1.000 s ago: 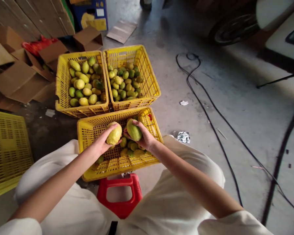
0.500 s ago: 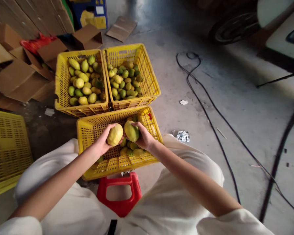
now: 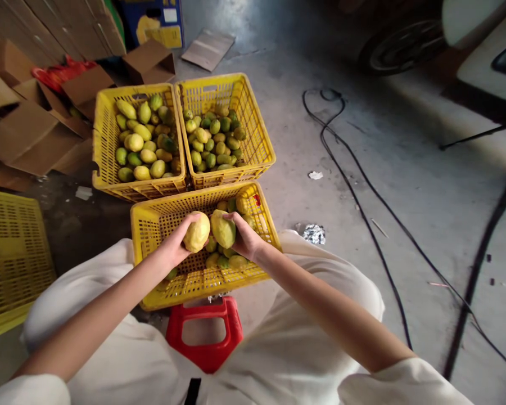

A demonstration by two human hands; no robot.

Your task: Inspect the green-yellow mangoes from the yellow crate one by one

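Observation:
My left hand (image 3: 183, 239) is closed around a large, lumpy, oval yellow fruit (image 3: 197, 232). Just beside it, my right hand (image 3: 245, 236) grips a smooth-sided yellow-green fruit (image 3: 223, 229), thumb on top. The two fruits are held close together over the front yellow plastic crate (image 3: 152, 225). Inside that crate, more green and yellow fruits (image 3: 237, 261) lie mostly toward the right, partly hidden under my hands. The exact kind of fruit is not clear.
Behind stand two yellow crates of similar fruit, a left one (image 3: 103, 135) and a right one (image 3: 257, 129). A red plastic stool (image 3: 234, 332) shows between my legs. Another yellow crate (image 3: 14, 253), cardboard boxes (image 3: 29, 135), black cables (image 3: 362, 185) and crumpled foil (image 3: 314, 234) lie around.
The yellow-green fruit has turned in my right hand, showing a yellower side, and shifted slightly left. My left hand keeps its fruit in nearly the same place.

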